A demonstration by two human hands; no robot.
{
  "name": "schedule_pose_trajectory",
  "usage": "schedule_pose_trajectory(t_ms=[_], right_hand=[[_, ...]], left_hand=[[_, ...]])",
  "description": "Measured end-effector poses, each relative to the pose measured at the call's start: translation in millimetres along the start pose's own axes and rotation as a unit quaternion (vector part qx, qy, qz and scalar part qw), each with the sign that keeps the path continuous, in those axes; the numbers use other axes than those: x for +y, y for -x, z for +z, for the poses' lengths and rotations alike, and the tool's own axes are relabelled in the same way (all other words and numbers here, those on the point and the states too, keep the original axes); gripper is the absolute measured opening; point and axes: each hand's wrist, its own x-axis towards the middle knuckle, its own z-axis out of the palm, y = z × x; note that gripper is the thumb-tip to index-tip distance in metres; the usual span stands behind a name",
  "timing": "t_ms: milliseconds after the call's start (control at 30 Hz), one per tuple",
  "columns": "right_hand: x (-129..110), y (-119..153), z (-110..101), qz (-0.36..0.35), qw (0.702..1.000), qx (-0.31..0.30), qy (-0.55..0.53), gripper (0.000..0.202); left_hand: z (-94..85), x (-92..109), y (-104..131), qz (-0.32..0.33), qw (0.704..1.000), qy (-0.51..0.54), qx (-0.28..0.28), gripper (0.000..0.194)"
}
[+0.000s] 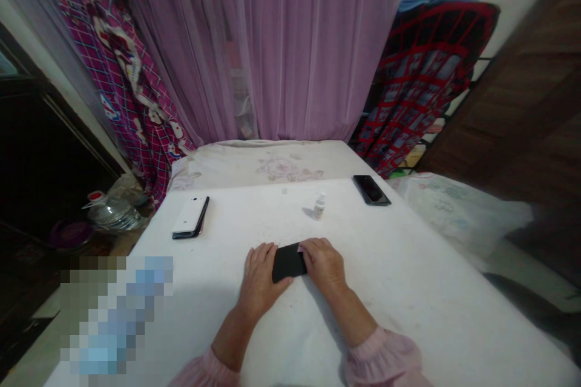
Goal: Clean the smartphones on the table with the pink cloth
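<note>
- We see the L hand [261, 281] half-curled at the L end of a black slab [288, 263], phone-like in shape; thumb runs along the near edge, other fingers lie by the far L corner, so the slab is gripped.
- The R hand [325, 263] is curled over the slab's R end, fingers bent close tog.; a small pink scrap [301, 248] shows at its fingertips, held agst. the slab's top. We can't tell the thumb's exact pos.
- Slab pos.: flat, slightly askew, btwn both hands, on the white cloth [218, 272] that covers the table, near the person's side.
- Beyond the R hand we note a small white bottle [319, 207], upright, w/ its shadow to the L.
- Far L we find a phone stack [189, 216], white one on top, dark one below; far R, a dark pair of phones [372, 190], also stacked, near the cloth's edge.
- Background: floral cloth [285, 166] at the far end, purple curtain [308, 48] behind; a red-capped water jug [113, 211] stands off the table, L.
</note>
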Motion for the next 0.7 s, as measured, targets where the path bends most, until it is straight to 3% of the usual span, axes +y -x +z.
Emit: schedule_pose_trajectory(t_ms=[200,400,533,700], right_hand=[[22.9,1.6,-7.3,0.051,0.998,0.035,-0.003,0.022],[6.8,25.2,-5.3,-0.046,0.997,0.027,-0.058,0.021],[14.9,36.7,-11.1,-0.056,0.995,0.034,-0.076,0.023],[32.2,12.6,-12.2,-0.01,0.998,0.018,-0.056,0.024]], left_hand=[[-2.2,-2.4,-1.5,0.003,1.0,-0.008,-0.008,0.065],[1.1,-9.5,-0.6,0.021,1.0,-0.011,-0.008,0.065],[3.2,-14.3,-0.7,0.034,0.999,-0.011,-0.007,0.066],[2.7,-16.1,-3.0,0.037,0.999,-0.014,-0.024,0.067]])
